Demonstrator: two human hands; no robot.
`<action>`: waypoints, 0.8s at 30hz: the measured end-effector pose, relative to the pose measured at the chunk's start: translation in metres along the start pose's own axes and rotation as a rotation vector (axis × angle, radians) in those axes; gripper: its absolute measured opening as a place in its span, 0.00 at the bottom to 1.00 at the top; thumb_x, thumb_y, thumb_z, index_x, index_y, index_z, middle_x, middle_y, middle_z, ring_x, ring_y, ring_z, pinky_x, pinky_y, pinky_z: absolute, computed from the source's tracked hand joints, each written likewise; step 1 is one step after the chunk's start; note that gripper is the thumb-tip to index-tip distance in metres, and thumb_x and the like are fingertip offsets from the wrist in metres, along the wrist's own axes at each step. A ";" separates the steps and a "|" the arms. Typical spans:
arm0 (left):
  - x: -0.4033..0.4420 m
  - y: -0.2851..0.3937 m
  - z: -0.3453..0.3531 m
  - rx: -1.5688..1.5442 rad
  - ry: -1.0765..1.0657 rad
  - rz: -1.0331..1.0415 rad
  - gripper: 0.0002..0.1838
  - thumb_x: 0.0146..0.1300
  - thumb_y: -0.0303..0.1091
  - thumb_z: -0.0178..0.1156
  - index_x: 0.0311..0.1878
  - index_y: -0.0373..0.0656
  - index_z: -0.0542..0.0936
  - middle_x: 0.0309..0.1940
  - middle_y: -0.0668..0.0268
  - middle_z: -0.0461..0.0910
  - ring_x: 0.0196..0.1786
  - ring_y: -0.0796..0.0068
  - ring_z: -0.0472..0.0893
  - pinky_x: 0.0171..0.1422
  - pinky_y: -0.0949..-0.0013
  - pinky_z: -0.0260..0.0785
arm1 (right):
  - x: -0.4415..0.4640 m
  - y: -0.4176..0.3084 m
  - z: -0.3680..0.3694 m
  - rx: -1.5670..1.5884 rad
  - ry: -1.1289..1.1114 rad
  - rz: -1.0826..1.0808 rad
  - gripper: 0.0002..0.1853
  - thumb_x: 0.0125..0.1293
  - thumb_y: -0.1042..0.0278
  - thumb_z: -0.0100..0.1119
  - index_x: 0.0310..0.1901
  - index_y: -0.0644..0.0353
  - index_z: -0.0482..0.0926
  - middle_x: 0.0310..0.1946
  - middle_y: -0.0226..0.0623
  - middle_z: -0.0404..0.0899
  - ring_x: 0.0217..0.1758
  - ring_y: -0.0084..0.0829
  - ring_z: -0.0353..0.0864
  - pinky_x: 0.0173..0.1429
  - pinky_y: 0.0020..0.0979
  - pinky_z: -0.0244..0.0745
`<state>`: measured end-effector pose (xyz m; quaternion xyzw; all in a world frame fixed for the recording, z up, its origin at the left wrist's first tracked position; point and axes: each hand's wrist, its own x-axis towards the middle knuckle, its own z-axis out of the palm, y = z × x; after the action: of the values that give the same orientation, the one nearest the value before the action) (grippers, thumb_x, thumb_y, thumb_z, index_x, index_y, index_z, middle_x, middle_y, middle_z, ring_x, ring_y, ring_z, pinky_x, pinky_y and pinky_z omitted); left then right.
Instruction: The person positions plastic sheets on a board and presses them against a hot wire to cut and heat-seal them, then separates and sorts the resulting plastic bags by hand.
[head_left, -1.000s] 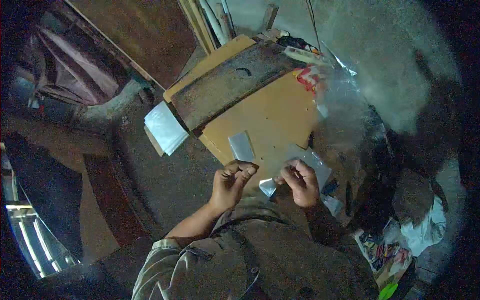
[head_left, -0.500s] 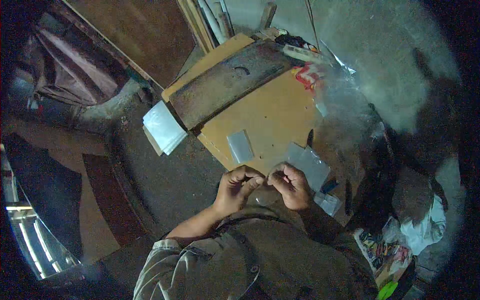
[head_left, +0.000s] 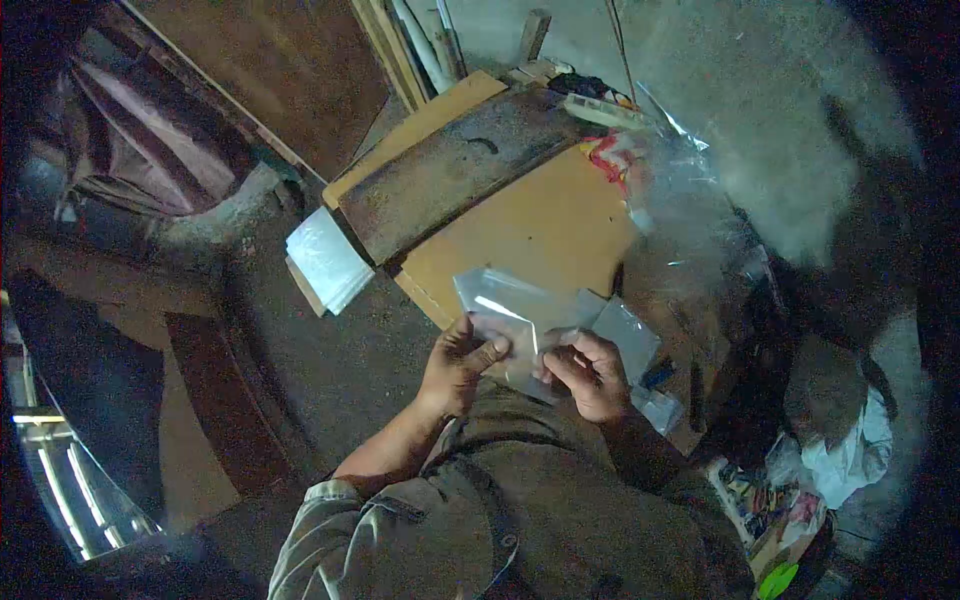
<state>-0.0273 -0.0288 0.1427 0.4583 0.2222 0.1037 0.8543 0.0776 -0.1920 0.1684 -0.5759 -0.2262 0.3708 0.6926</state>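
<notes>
A clear, shiny plastic bag (head_left: 505, 310) is stretched between my two hands above the near edge of the tan board (head_left: 540, 235). My left hand (head_left: 462, 368) pinches its left side, thumb on top. At the lower right edge, the fingers of my right hand (head_left: 590, 375) are closed on the same bag. Just beyond my right hand, flat clear packets (head_left: 628, 335) lie on the board. Whatever lies under the held bag is hard to make out through the glare.
A stack of white plastic sheets (head_left: 328, 262) lies left of the board. A dark worn metal plate (head_left: 450, 165) crosses its far side. Red and white wrapping (head_left: 610, 160) sits at the far right. An open bag of colourful small items (head_left: 770, 500) stands at lower right.
My hands, pinched close together before, have moved slightly apart with the clear plastic bag now spread between them. The small grey packet seen earlier on the board is no longer distinct.
</notes>
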 end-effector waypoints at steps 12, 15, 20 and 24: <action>-0.013 0.016 0.001 0.367 -0.119 0.056 0.14 0.69 0.37 0.53 0.33 0.37 0.79 0.24 0.70 0.78 0.28 0.82 0.73 0.34 0.75 0.66 | 0.000 0.010 0.006 0.067 0.176 -0.066 0.07 0.64 0.74 0.58 0.42 0.63 0.74 0.28 0.32 0.76 0.27 0.23 0.74 0.33 0.25 0.70; -0.014 0.015 0.005 0.393 -0.108 0.067 0.16 0.71 0.39 0.50 0.35 0.37 0.80 0.26 0.68 0.78 0.30 0.80 0.74 0.36 0.73 0.67 | 0.002 0.012 0.002 0.091 0.176 0.000 0.06 0.63 0.74 0.59 0.40 0.62 0.75 0.28 0.31 0.75 0.28 0.23 0.74 0.33 0.25 0.70; -0.012 0.010 -0.002 0.565 -0.015 0.122 0.16 0.72 0.38 0.48 0.38 0.36 0.80 0.29 0.65 0.79 0.32 0.76 0.77 0.39 0.71 0.69 | 0.002 0.011 -0.007 0.002 0.132 -0.053 0.03 0.63 0.75 0.58 0.36 0.61 0.75 0.29 0.30 0.74 0.30 0.23 0.74 0.35 0.27 0.70; -0.007 0.010 -0.003 0.673 0.054 0.289 0.13 0.70 0.35 0.50 0.38 0.35 0.80 0.25 0.66 0.76 0.30 0.75 0.74 0.40 0.71 0.68 | -0.002 0.032 -0.007 0.035 0.204 -0.092 0.03 0.61 0.76 0.59 0.36 0.60 0.75 0.28 0.28 0.73 0.30 0.22 0.72 0.36 0.27 0.69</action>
<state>-0.0342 -0.0234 0.1519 0.7374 0.1992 0.1566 0.6261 0.0732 -0.1957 0.1364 -0.5873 -0.1742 0.2820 0.7384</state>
